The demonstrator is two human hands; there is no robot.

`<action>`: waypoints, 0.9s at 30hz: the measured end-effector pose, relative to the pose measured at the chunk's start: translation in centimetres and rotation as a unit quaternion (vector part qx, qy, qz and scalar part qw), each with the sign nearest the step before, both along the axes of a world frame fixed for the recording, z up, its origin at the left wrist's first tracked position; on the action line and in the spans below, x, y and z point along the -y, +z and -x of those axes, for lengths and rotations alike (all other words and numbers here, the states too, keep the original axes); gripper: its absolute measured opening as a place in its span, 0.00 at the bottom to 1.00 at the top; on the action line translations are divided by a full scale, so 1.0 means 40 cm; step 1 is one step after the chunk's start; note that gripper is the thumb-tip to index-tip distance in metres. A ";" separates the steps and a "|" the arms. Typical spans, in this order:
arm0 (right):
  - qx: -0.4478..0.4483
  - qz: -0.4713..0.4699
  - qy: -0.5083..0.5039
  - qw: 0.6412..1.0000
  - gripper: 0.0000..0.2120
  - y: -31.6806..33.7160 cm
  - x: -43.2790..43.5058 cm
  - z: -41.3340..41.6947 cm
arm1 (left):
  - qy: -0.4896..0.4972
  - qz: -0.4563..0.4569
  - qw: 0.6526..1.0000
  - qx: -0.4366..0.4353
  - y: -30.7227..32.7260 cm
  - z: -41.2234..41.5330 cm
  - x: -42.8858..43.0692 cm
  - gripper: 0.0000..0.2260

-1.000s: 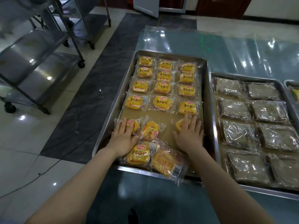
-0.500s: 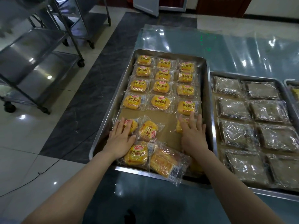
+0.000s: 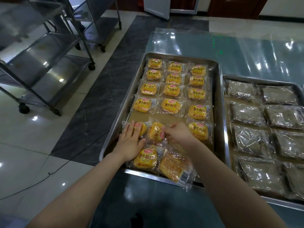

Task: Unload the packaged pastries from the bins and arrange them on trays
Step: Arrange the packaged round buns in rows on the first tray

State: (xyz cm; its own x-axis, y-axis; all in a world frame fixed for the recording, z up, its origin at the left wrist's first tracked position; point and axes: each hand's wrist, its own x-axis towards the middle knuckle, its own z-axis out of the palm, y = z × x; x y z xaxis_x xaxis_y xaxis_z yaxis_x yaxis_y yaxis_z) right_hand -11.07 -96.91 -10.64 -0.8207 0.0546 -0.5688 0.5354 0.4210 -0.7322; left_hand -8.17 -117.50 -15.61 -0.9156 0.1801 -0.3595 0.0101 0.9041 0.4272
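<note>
Tray: left rim along table edge, second tray just beside right rim. Bare paper strip open between fourth and fifth rows. Loose pack overhangs near rim. Left hand flat, fingers straight, on left pack. Right hand: fingers curled, pinching right edge of tilted middle pack. Right pack clear of fingers.

The left hand, right hand and 2 forearms are bare.

Dark-pastry tray — right side cut off
</note>
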 end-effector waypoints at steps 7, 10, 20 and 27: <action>-0.098 0.152 -0.170 0.969 0.08 -0.001 -0.042 0.016 | 0.010 -0.005 1.000 -0.014 -0.005 -0.004 -0.002 0.29; -0.175 0.084 -0.173 0.966 0.06 0.011 -0.073 0.051 | 0.015 -0.004 0.999 -0.029 -0.012 -0.006 -0.004 0.29; -0.250 -0.273 0.134 0.919 0.14 -0.058 -0.012 0.123 | 0.024 -0.011 0.998 -0.052 -0.037 -0.010 -0.001 0.30; -0.257 -0.344 0.191 0.883 0.26 -0.172 -0.008 0.036 | 0.027 -0.018 0.998 -0.059 -0.044 -0.011 -0.001 0.30</action>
